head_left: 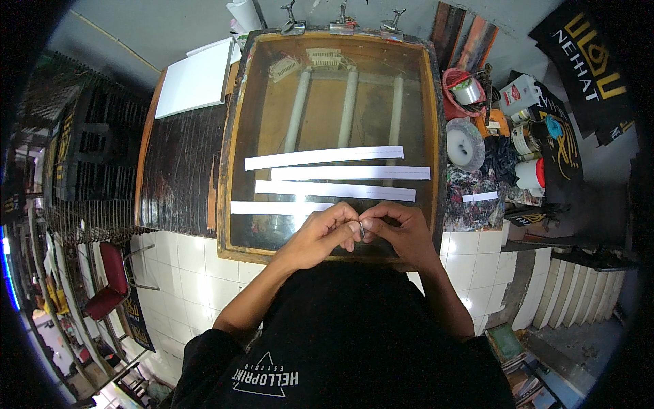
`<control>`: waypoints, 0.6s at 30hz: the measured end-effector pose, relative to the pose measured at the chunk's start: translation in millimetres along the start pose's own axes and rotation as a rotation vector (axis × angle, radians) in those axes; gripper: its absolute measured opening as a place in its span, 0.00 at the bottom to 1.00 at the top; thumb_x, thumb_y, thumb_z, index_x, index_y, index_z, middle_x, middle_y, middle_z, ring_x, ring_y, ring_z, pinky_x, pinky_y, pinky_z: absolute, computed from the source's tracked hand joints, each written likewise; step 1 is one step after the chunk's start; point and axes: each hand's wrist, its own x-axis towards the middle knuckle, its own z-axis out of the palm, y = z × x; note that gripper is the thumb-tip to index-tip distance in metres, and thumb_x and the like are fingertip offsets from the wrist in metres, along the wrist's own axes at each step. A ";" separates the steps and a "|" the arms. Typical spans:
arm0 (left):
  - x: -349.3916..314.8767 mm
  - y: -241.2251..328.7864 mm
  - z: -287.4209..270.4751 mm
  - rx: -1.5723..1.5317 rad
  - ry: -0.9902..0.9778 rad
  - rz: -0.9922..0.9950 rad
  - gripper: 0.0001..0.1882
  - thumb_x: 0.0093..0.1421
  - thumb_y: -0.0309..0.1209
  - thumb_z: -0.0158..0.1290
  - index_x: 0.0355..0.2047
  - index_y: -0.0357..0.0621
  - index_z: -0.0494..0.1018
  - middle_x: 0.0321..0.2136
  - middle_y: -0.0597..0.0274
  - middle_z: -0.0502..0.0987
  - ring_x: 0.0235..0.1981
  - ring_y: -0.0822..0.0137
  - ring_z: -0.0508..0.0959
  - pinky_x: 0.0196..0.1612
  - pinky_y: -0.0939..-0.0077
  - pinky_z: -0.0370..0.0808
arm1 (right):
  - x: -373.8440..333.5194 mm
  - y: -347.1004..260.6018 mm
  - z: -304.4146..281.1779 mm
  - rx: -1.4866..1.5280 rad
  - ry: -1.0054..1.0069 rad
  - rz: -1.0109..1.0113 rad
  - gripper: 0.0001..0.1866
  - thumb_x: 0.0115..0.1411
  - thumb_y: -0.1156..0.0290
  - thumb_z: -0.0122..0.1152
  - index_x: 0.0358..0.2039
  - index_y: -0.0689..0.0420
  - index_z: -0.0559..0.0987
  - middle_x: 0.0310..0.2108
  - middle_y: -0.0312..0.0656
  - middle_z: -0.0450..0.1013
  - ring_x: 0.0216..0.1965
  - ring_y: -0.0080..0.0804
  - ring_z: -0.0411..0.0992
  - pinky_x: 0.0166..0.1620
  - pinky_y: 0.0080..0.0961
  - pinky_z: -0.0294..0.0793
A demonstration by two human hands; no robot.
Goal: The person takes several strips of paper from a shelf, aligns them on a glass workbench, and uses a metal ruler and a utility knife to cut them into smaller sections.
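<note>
Both hands are together low over the near part of the glass-topped box (371, 102), a bit right of center. Left hand (320, 235) and right hand (402, 232) meet at the fingertips, pinching a small thin thing (362, 230) btwn them. Can't ID it tbh, it's tiny & mostly covered by fingers.

4 white paper strips (323, 158) lie across the glass, roughly side to side, a few slightly slanted. The hands block the right end of the nearest one, and the dark shirt (381, 327) hides part of the box's front edge. Under the glass there's 3 pale tubes (349, 105), and 3 metal clamps (342, 24) sit along the far edge.

L side: dark scratched tabletop (180, 163) w/ a white stack (194, 80) at its far end, plus a red chair (109, 279) further out on the tile floor (191, 279).

R side is cluttered af: paint-spattered surface (470, 215) w/ a short white strip (480, 197) on it, then a round translucent tub (465, 143), red basin (449, 85) w/ stuff inside, white jug (518, 95) and a red-lidded tub (530, 174), all packed close right beside the box.
</note>
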 end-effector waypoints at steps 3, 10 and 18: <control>-0.1 0.6 -0.7 -0.011 0.011 -0.017 0.09 0.73 0.34 0.51 0.40 0.41 0.73 0.30 0.64 0.79 0.30 0.76 0.79 0.35 0.77 0.77 | 3.0 0.4 1.2 -0.003 -0.007 -0.012 0.09 0.67 0.71 0.63 0.42 0.63 0.83 0.34 0.42 0.81 0.34 0.25 0.78 0.40 0.23 0.79; 1.2 2.0 0.5 -0.030 0.000 -0.033 0.10 0.73 0.35 0.51 0.41 0.41 0.72 0.31 0.64 0.79 0.30 0.76 0.78 0.34 0.79 0.76 | 2.4 1.4 -0.9 0.065 -0.018 -0.010 0.09 0.67 0.71 0.63 0.42 0.63 0.83 0.34 0.41 0.81 0.34 0.25 0.78 0.41 0.24 0.79; 2.8 -3.5 -1.6 -0.089 -0.018 -0.022 0.08 0.73 0.33 0.49 0.41 0.41 0.72 0.32 0.63 0.79 0.31 0.76 0.77 0.35 0.78 0.76 | 1.0 2.9 -2.5 0.153 -0.022 0.017 0.10 0.66 0.70 0.64 0.43 0.63 0.83 0.35 0.41 0.81 0.36 0.25 0.78 0.42 0.25 0.78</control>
